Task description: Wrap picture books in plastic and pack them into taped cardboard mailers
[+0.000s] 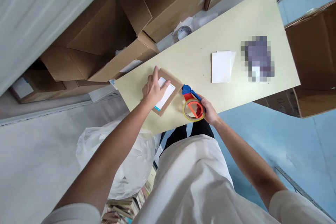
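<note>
A small brown cardboard parcel (175, 95) lies flat on the pale yellow table (194, 56). On top of it is a white label card (166, 95) with a blue edge. My left hand (154, 87) rests on the parcel and card with its fingers spread, pressing down. In my right hand (208, 110) is a red and blue tape dispenser (189, 94) with a roll of yellowish tape, my fingers wrapped round its handle. Its blue head is at the parcel's right edge; whether the two touch, I cannot tell.
White cards (222, 67) are stacked right of centre, near a pixelated purple item (258, 57). Open cardboard boxes (97, 31) line the table's far side, beside a tape roll (184, 32). Another box (312, 56) stands at the right end. A white plastic bag (131, 161) hangs lower left, above books (123, 210).
</note>
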Tool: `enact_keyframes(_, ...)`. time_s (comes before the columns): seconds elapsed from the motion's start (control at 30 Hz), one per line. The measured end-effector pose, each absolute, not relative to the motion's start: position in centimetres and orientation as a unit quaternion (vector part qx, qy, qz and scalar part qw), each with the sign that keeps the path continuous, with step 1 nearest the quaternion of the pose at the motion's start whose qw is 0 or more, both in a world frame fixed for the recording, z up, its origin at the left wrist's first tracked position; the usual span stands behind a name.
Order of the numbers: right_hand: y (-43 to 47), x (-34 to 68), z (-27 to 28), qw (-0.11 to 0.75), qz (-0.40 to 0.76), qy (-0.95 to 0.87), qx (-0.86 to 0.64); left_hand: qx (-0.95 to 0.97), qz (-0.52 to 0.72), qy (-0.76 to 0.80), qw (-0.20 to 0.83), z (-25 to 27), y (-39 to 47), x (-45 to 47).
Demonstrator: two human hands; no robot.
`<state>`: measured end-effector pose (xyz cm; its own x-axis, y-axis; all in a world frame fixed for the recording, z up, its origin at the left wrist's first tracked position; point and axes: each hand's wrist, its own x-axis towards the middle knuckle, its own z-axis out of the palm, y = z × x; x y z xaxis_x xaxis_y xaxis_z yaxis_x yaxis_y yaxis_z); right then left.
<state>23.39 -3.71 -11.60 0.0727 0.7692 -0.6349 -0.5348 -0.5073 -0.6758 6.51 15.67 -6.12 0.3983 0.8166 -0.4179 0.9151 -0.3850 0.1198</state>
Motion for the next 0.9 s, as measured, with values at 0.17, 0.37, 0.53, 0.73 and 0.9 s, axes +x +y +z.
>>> enact_keyframes(0.17, 5.6, 26.7, -11.9, 0.509, 0.685, -0.130, -0.506, 0.824, -0.094, 0.542, 0.139, -6.2, 15.7, 5.7)
enact_keyframes(0.37, 9.7, 29.6, -12.7, 0.434, 0.728, -0.129, -0.515, 0.880, -0.125, 0.445, 0.106, -5.4, 18.3, 7.7)
enact_keyframes(0.53, 4.4, 28.5, -12.4, 0.435, 0.717, -0.154, -0.523, 0.872, -0.146, 0.457, 0.093, -5.3, 18.1, 8.0)
enact_keyframes(0.73, -5.8, 25.5, -11.4, 0.423, 0.733, -0.145, -0.512, 0.865, -0.153, 0.466, 0.104, -4.8, 17.8, 8.3)
enact_keyframes(0.9, -7.7, 22.1, -11.3, 0.467, 0.689, -0.103, -0.544, 0.843, -0.132, 0.509, 0.118, -5.5, 17.9, 7.7)
